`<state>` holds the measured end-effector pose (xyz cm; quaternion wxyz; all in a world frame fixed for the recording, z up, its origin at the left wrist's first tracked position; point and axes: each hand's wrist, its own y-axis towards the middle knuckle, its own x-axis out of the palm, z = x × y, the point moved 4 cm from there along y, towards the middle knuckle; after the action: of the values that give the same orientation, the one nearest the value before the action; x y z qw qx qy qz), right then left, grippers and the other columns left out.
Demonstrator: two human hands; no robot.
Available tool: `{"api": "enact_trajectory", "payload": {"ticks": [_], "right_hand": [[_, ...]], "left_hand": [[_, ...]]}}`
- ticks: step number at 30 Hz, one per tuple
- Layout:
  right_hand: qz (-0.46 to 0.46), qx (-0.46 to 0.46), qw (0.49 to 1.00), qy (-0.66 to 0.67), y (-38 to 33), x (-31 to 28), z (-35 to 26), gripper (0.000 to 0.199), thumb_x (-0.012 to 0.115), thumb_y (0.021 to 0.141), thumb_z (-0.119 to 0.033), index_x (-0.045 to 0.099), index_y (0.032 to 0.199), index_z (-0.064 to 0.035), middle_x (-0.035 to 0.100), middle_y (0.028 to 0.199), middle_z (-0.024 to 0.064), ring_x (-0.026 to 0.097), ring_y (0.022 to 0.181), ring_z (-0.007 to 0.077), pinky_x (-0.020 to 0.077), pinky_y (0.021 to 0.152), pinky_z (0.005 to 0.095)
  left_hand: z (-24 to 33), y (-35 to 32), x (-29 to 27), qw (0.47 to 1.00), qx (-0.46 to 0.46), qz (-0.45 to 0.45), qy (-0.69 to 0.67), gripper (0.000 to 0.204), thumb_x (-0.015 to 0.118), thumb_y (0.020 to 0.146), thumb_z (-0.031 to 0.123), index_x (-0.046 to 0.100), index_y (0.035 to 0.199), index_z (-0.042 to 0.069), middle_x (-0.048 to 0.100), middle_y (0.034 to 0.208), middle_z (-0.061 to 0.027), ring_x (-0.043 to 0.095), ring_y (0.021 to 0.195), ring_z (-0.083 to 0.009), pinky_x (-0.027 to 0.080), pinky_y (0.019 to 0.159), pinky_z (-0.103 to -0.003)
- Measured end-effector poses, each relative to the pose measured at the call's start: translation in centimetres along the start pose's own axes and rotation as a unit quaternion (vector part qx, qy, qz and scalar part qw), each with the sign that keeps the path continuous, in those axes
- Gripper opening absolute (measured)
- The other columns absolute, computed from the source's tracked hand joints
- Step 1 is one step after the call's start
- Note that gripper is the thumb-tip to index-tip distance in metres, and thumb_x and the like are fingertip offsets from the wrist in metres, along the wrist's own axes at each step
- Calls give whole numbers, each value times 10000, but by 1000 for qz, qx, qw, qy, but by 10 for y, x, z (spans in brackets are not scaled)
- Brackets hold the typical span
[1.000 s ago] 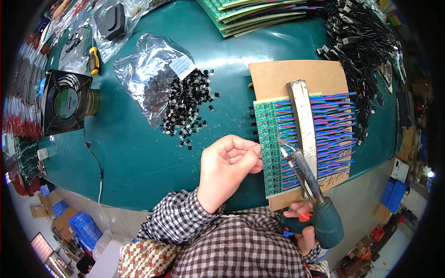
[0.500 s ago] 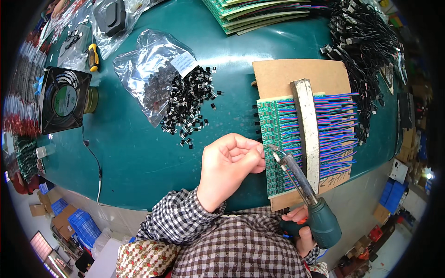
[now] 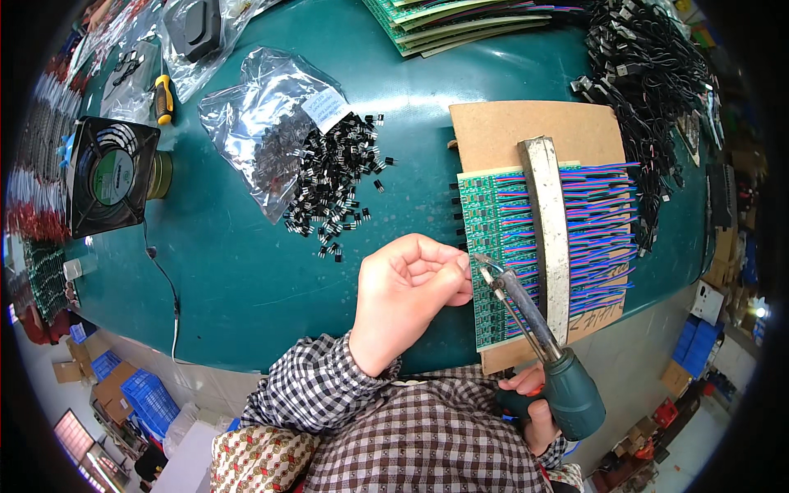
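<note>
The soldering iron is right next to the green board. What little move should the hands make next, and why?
Probably ease the soldering iron tip a touch lower onto the left edge of the green circuit board. The tip hovers just beside the left hand, whose fingers are pinched at that edge, and the right hand grips the iron's handle. I can't tell whether the tip touches the board.
</note>
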<state>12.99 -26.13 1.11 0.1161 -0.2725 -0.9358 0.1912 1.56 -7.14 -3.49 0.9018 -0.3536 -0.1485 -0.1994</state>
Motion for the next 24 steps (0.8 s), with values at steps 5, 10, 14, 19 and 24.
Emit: {"api": "enact_trajectory", "payload": {"ticks": [5,10,14,19,24], "right_hand": [[-5,5,1000,-7,0,0,1,341,662,723,-165,446,901,31,514,793,128,549,764,227,495,749,417],[-1,10,1000,14,-2,0,2,345,656,729,-152,433,922,28,505,788,124,537,769,223,492,749,441],[0,9,1000,21,-5,-1,4,359,658,730,-150,423,937,26,500,790,123,535,771,226,490,748,452],[21,26,999,-3,-4,6,1,365,632,734,-285,441,842,7,467,774,102,513,763,209,489,741,412],[37,46,997,-43,-5,7,1,437,605,738,-425,466,755,-11,439,749,80,492,753,191,487,733,372]], "left_hand": [[1,0,0,1000,-1,0,1,96,560,807,37,544,842,-50,615,752,-103,614,650,-137,528,576,-239],[1,0,0,1000,0,3,2,90,560,806,36,544,840,-46,615,745,-103,614,639,-138,528,572,-240],[0,0,0,1000,2,1,3,88,560,806,34,543,840,-45,614,743,-102,614,636,-138,529,571,-241],[-2,0,-1,1000,13,0,1,86,558,806,31,544,839,-48,612,745,-104,613,644,-140,530,570,-245],[0,0,-1,1000,10,-3,4,86,556,806,29,545,839,-49,612,751,-103,612,648,-138,530,572,-246]]}}
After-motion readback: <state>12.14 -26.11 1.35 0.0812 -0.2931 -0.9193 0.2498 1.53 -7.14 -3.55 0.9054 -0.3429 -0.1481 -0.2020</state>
